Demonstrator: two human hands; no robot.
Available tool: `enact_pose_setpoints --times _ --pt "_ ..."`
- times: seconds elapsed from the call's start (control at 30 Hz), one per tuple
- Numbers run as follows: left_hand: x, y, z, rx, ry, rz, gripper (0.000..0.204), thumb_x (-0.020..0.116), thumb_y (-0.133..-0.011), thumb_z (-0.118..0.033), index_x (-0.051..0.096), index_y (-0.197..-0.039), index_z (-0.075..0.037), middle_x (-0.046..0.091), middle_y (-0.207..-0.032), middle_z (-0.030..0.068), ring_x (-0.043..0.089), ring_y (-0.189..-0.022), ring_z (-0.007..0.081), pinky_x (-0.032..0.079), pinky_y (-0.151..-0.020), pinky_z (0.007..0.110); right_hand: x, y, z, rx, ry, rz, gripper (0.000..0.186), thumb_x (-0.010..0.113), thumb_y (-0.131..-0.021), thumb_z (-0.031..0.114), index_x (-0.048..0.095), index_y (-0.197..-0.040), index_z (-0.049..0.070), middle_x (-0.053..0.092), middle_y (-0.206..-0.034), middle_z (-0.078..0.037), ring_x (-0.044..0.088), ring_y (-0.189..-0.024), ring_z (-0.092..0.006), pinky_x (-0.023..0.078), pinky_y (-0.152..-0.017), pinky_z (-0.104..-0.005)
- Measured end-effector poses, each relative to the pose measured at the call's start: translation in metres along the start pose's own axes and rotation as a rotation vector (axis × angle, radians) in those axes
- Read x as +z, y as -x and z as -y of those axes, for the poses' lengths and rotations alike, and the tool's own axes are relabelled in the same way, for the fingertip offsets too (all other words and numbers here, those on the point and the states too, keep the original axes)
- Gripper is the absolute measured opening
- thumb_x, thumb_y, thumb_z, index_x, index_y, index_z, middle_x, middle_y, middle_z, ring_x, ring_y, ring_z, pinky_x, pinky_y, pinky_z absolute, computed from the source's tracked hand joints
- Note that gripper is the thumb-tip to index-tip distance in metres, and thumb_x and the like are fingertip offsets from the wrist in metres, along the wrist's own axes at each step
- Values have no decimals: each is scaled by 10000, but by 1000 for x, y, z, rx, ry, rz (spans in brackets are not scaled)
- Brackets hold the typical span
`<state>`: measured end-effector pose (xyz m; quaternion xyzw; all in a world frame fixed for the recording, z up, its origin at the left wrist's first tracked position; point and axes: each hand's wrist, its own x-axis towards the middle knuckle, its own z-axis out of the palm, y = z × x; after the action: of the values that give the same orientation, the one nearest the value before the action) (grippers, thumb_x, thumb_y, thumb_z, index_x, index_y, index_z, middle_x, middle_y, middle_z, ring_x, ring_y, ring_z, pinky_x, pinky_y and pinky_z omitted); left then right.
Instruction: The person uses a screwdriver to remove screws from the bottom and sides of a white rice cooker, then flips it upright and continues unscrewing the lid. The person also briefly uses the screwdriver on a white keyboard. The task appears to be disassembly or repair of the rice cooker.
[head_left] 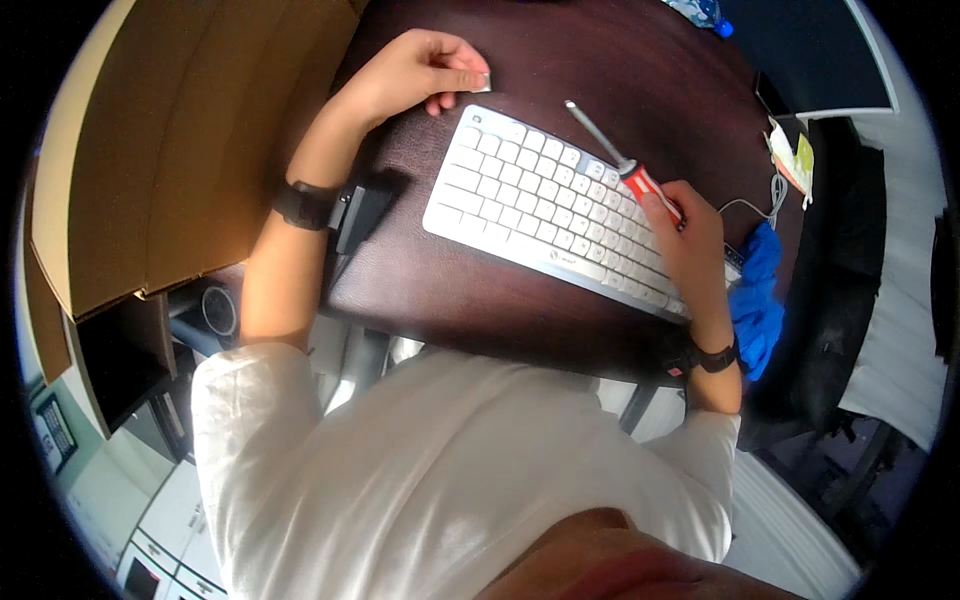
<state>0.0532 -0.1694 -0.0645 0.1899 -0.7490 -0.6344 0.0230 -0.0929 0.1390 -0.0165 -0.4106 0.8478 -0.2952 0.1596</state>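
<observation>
A white keyboard (545, 205) lies at a slant on the dark brown desk. Beyond its far left corner, my left hand (425, 75) pinches a small white keycap (484, 83) between thumb and fingers. Over the keyboard's right part, my right hand (690, 235) is wrapped round the red and white handle of a screwdriver (640, 182). Its metal shaft points away and to the left, with the tip past the keyboard's far edge. In the far row near the shaft, a bluish patch shows among the white keys. The right hand hides some keys at the right end.
A large cardboard box (200, 130) stands along the left. A black device (362, 215) sits beside my left wrist strap. Blue cloth (760, 300) lies right of my right forearm, near a white cable (777, 195) and crumpled paper (790, 160). A dark screen (810, 50) is at the far right.
</observation>
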Motion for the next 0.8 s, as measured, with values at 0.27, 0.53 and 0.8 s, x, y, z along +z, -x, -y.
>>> enact_pose_setpoints --times 0.27,0.53,0.8 --pt "6 -12 14 140 -322 -214 156 683 -869 -194 720 -932 -56 628 -732 -49 460 -562 28 365 -492 186 11 21 -55 116 -612 -253 191 512 -945 186 604 -911 22 499 -654 20 445 -576 -32 337 -514 -199" --pt "9 -11 3 67 -409 -162 173 692 -860 -192 727 -927 -37 661 -736 -15 518 -608 38 408 -526 201 4 27 -59 21 -593 -297 188 517 -938 176 605 -923 10 524 -671 8 458 -584 -40 351 -534 -209" --pt "11 -8 3 109 -421 -68 186 696 -848 -166 717 -946 -10 700 -831 33 621 -781 91 489 -720 244 7 31 -64 10 -492 -286 191 530 -930 181 610 -936 8 534 -674 5 463 -582 -44 353 -538 -205"
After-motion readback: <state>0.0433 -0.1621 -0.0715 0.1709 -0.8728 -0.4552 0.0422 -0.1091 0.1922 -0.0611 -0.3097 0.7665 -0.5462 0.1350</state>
